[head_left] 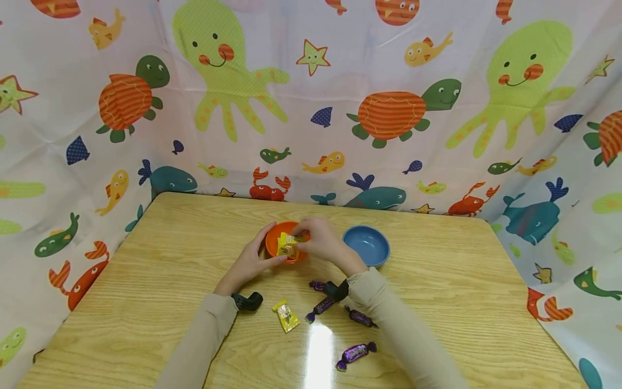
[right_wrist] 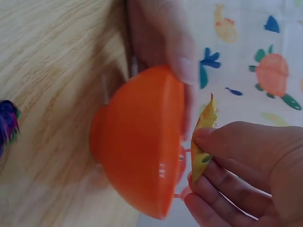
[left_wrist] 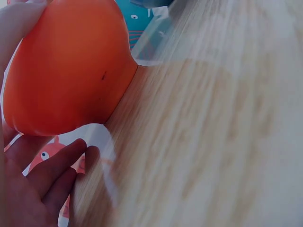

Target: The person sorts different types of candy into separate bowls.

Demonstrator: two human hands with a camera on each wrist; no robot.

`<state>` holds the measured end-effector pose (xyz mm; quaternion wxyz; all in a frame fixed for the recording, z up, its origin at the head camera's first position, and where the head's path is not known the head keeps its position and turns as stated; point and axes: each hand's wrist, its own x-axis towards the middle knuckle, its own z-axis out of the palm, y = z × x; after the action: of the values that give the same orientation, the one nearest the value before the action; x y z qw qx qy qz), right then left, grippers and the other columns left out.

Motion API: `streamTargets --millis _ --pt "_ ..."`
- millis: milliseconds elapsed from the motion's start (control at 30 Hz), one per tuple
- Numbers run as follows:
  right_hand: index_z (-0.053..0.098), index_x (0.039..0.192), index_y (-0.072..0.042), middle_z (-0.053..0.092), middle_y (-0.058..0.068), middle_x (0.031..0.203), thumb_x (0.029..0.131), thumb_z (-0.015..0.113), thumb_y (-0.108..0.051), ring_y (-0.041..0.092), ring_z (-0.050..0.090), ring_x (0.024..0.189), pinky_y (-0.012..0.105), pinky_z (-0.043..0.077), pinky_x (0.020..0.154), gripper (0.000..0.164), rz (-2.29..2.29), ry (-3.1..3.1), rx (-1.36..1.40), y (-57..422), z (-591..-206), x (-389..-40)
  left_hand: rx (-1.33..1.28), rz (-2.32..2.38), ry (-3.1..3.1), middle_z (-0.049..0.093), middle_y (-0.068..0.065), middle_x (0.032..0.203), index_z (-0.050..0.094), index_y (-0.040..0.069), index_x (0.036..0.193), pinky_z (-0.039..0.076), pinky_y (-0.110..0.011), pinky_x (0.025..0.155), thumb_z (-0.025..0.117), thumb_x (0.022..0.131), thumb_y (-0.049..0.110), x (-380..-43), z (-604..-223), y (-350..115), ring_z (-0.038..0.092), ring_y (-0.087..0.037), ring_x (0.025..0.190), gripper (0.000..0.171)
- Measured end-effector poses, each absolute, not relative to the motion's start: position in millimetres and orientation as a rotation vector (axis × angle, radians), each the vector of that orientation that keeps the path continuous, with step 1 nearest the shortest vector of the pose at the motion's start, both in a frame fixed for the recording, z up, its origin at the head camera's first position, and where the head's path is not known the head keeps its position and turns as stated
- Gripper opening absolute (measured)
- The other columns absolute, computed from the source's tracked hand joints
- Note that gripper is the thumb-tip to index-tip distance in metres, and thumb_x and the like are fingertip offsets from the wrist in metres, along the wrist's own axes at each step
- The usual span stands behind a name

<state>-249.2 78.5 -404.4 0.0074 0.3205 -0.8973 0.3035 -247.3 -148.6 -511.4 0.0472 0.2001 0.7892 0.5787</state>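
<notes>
My left hand [head_left: 249, 263] grips the side of an orange bowl [right_wrist: 137, 142], its thumb at the rim and its fingers curved around the outer wall. The bowl stands upright on the wooden table. Over the bowl's opening, my right hand [head_left: 322, 242] pinches a yellow-wrapped candy [right_wrist: 203, 142] between thumb and fingers. In the head view, yellow wrapping [head_left: 284, 250] shows inside the bowl below that hand. The right wrist view has the held candy just beyond the rim, seen edge-on.
A blue bowl [head_left: 366, 246] stands right of the orange one. Nearer the front lie one yellow-wrapped candy [head_left: 285, 316] and several purple-wrapped candies [head_left: 356, 353], some beside or partly under the right forearm. A curtain with sea animals [head_left: 311, 108] hangs behind the table.
</notes>
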Motion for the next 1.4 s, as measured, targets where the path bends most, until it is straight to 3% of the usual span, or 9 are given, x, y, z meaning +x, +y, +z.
streamTargets --millis 633,967,1200,1400 --pt "0.076 0.095 -0.004 0.061 0.006 0.090 0.085 0.075 -0.002 0.018 0.059 0.083 0.029 0.053 0.079 0.010 0.529 -2.951 0.945 47 -433 -269 0.590 1.776 2.391 0.029 -0.001 0.160 0.022 0.024 0.159 0.019 -0.049 0.119 0.078 0.087 0.037 -247 -514 -148 0.028 -0.022 0.146 0.092" --pt "0.075 0.096 -0.005 0.062 0.006 0.094 0.086 0.075 -0.005 0.019 0.058 0.085 0.029 0.053 0.078 0.010 0.453 -2.948 0.949 45 -432 -266 0.587 1.717 2.389 0.029 -0.010 0.160 0.021 0.015 0.159 0.024 -0.050 0.118 0.077 0.089 0.030 -232 -484 -147 0.029 -0.028 0.145 0.091" --pt "0.075 0.098 -0.003 0.060 0.007 0.092 0.087 0.077 -0.009 0.019 0.059 0.082 0.030 0.053 0.074 0.013 0.589 -2.953 0.929 47 -427 -266 0.579 1.757 2.393 0.028 -0.003 0.160 0.021 0.021 0.159 0.020 -0.051 0.119 0.078 0.087 0.034 -245 -509 -149 0.025 -0.025 0.147 0.093" --pt "0.074 0.107 0.000 0.065 0.010 0.100 0.087 0.077 -0.010 0.024 0.063 0.092 0.036 0.055 0.084 0.022 0.812 -2.907 0.908 56 -422 -264 0.615 1.779 2.421 0.033 -0.002 0.158 0.024 0.020 0.159 0.023 -0.049 0.118 0.079 0.086 0.038 -246 -512 -148 0.031 -0.022 0.144 0.094"
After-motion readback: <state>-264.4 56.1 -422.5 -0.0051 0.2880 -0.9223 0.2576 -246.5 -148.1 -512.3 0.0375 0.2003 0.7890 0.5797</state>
